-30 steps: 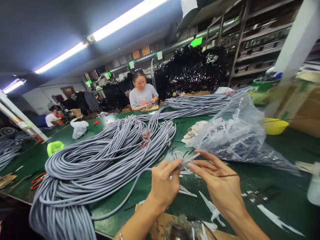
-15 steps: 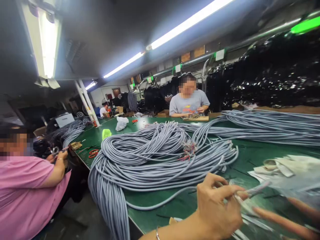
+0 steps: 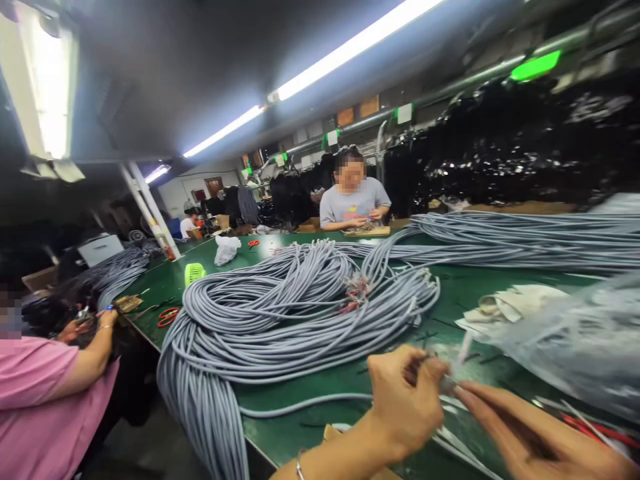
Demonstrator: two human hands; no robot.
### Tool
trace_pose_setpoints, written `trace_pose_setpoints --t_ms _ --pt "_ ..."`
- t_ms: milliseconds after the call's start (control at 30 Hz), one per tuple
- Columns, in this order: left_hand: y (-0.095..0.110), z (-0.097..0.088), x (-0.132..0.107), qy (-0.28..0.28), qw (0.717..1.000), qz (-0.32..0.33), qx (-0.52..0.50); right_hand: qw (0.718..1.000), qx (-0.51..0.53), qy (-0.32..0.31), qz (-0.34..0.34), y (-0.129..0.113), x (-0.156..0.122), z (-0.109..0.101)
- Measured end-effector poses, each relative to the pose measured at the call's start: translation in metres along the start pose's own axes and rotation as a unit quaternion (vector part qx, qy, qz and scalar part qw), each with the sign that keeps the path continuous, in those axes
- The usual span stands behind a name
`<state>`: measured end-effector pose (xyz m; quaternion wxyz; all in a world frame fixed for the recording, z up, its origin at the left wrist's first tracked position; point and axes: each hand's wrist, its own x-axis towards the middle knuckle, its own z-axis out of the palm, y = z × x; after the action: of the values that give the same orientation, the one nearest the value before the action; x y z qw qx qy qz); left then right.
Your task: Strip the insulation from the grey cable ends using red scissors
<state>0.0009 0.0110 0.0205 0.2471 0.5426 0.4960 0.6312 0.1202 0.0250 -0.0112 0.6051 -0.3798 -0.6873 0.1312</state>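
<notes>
My left hand [image 3: 405, 400] is closed in a pinch on the end of a grey cable [image 3: 320, 402] that runs back to a big bundle of grey cables [image 3: 280, 313] on the green table [image 3: 320, 427]. My right hand [image 3: 530, 433] comes in from the lower right, blurred, its fingers reaching to the same cable end; what it holds I cannot make out. White strips [image 3: 460, 447] lie on the table under both hands.
A clear plastic bag [image 3: 575, 340] lies at right beside folded cloth [image 3: 505, 303]. Red scissors [image 3: 167, 317], a green basket [image 3: 194, 272] and a white bag [image 3: 226, 249] sit farther left. A person in pink [image 3: 45, 400] works at left; another in grey [image 3: 353, 200] sits across.
The view has swung left, bringing the person in pink into sight. My hands stay together at the cable end, now lower right in the picture.
</notes>
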Motion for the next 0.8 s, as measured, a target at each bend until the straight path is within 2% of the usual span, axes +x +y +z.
trace_pose_setpoints --t_ms 33,100,133,233,367,500,600,733,800 --pt "0.000 0.000 0.002 -0.006 0.999 -0.030 -0.023 1.000 -0.009 0.015 0.001 -0.007 0.002 -0.002" --pt "0.002 -0.001 0.006 -0.019 0.992 -0.091 -0.081 0.999 -0.030 -0.016 0.005 -0.020 0.008 -0.007" --pt "0.002 -0.001 0.009 -0.024 0.987 -0.115 -0.114 0.999 -0.038 -0.005 0.000 -0.025 0.012 -0.010" --pt "0.002 -0.003 0.016 -0.044 0.970 -0.140 -0.192 0.998 -0.067 -0.009 0.007 -0.032 0.019 -0.014" --pt "0.002 -0.004 0.019 -0.088 0.961 -0.136 -0.225 0.996 -0.089 0.027 -0.017 -0.032 0.021 -0.017" --pt "0.001 -0.006 0.019 -0.083 0.959 -0.128 -0.238 0.994 -0.101 0.037 -0.014 -0.033 0.020 -0.019" --pt "0.003 -0.011 0.020 -0.097 0.963 -0.096 -0.232 0.992 -0.109 0.054 -0.028 -0.033 0.022 -0.021" --pt "0.008 -0.018 0.018 -0.183 0.969 -0.026 -0.166 0.990 -0.119 0.072 -0.036 -0.032 0.024 -0.023" --pt "0.009 -0.018 0.015 -0.205 0.971 -0.001 -0.125 0.989 -0.126 0.081 -0.020 -0.031 0.025 -0.024"
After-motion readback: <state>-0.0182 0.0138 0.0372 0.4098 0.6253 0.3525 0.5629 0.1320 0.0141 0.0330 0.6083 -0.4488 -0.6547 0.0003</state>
